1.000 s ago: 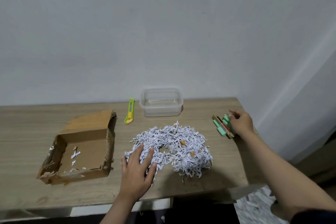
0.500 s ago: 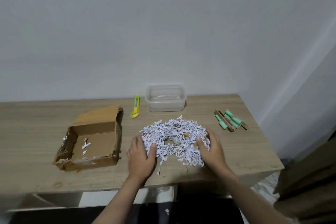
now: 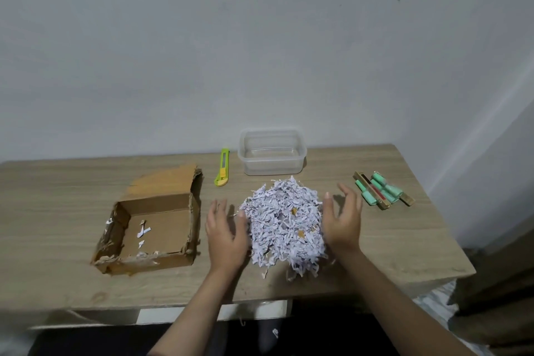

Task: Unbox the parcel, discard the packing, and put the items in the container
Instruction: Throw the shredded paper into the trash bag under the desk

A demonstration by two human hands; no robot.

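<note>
A heap of white shredded paper (image 3: 284, 222) lies mid-table, pressed into a compact mound with small orange bits showing in it. My left hand (image 3: 226, 233) cups its left side and my right hand (image 3: 342, 218) cups its right side, fingers spread, both touching the shreds. The torn cardboard box (image 3: 150, 222) sits open at the left with a few paper scraps inside. A clear plastic container (image 3: 271, 153) stands behind the heap. Green-capped items with flat brown sticks (image 3: 381, 189) lie at the right.
A yellow-green utility knife (image 3: 222, 167) lies between the box and the container. The wooden table (image 3: 57, 196) ends at the wall behind and at an edge on the right. Paper scraps lie on the dark floor below the front edge.
My right hand left the green items and came to the heap's right side. Both hands have pushed the spread-out shreds together into a tighter, taller mound.
</note>
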